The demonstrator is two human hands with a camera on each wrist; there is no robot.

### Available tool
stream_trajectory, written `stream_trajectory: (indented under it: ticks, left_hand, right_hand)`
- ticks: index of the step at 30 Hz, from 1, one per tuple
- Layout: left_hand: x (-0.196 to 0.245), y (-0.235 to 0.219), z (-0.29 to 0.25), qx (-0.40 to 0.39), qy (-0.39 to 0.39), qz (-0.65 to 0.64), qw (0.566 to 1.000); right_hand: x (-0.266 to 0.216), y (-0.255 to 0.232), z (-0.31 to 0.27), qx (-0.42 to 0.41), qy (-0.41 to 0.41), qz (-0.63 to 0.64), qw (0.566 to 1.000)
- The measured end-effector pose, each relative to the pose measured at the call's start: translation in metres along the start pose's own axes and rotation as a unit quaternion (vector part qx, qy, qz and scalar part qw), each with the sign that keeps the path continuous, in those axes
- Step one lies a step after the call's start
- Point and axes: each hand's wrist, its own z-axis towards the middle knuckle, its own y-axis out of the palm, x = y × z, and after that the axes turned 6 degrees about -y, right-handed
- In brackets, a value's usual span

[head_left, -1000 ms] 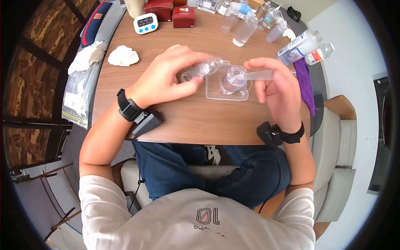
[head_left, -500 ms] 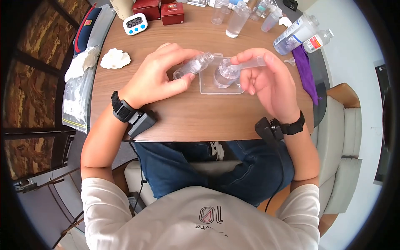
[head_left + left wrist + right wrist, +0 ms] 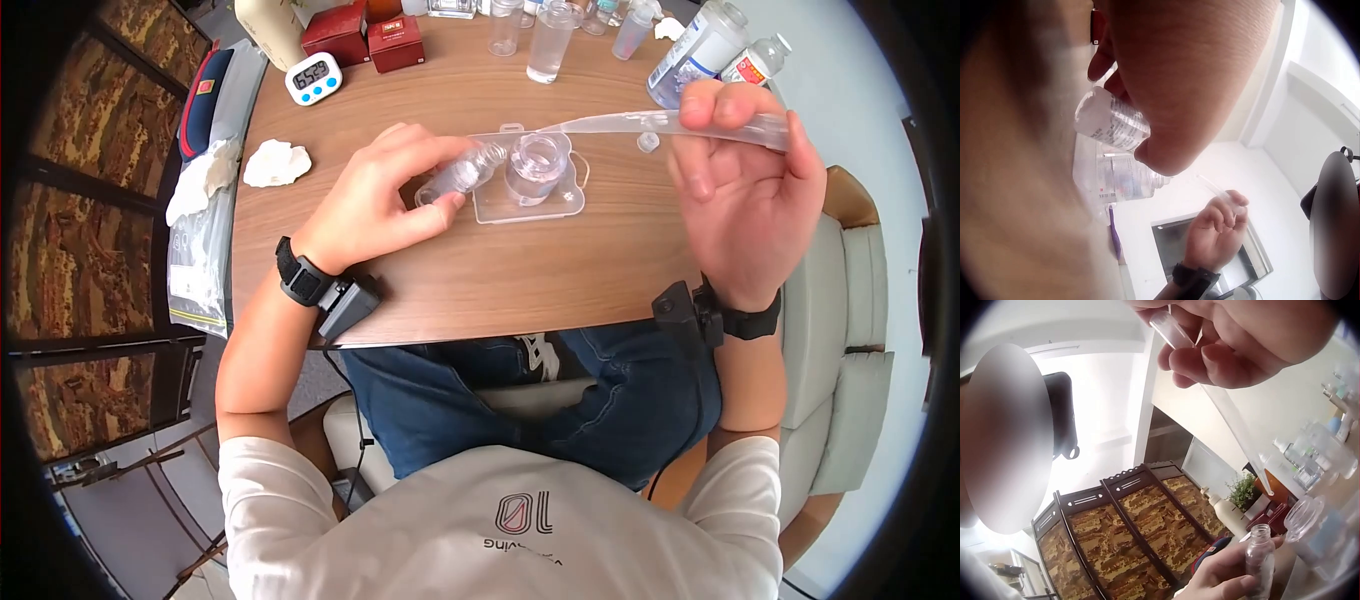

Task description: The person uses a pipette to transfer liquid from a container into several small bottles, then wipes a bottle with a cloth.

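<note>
My left hand (image 3: 375, 195) grips a small clear bottle (image 3: 462, 172) on its side-tilt, thumb and fingers round its body, beside a wide-mouthed clear jar (image 3: 535, 170). In the right wrist view that bottle (image 3: 1260, 559) has an uncapped neck. The jar stands uncapped on a flat clear plastic case (image 3: 500, 212). Raised to the right of it, my right hand (image 3: 750, 180) holds a translucent plastic pipette (image 3: 640, 122) between curled fingers and thumb. Its thin tip points left, above the jar and apart from its mouth in the right wrist view.
A small clear cap (image 3: 648, 142) lies right of the case. Several clear bottles, including a tall one (image 3: 550, 45), stand at the back; a large labelled bottle (image 3: 697, 55) stands right. A timer (image 3: 313, 78), red boxes (image 3: 396, 44) and crumpled tissue (image 3: 277, 164) are at left.
My right hand has moved up and to the right, drawing the pipette out of the jar's mouth. The left hand keeps hold of the small bottle beside the jar.
</note>
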Motion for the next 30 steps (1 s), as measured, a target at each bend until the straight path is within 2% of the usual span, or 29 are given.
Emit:
stream_trajectory:
  ticks: [10, 30]
  left_hand:
    - [0.002, 0.000, 0.001, -0.009, 0.017, 0.009, 1.000]
    - [0.001, 0.000, 0.001, -0.006, 0.020, 0.018, 1.000]
  right_hand:
    - [0.021, 0.014, 0.001, -0.008, 0.046, 0.040, 0.998]
    - [0.022, 0.018, 0.000, 0.019, 0.049, 0.030, 0.998]
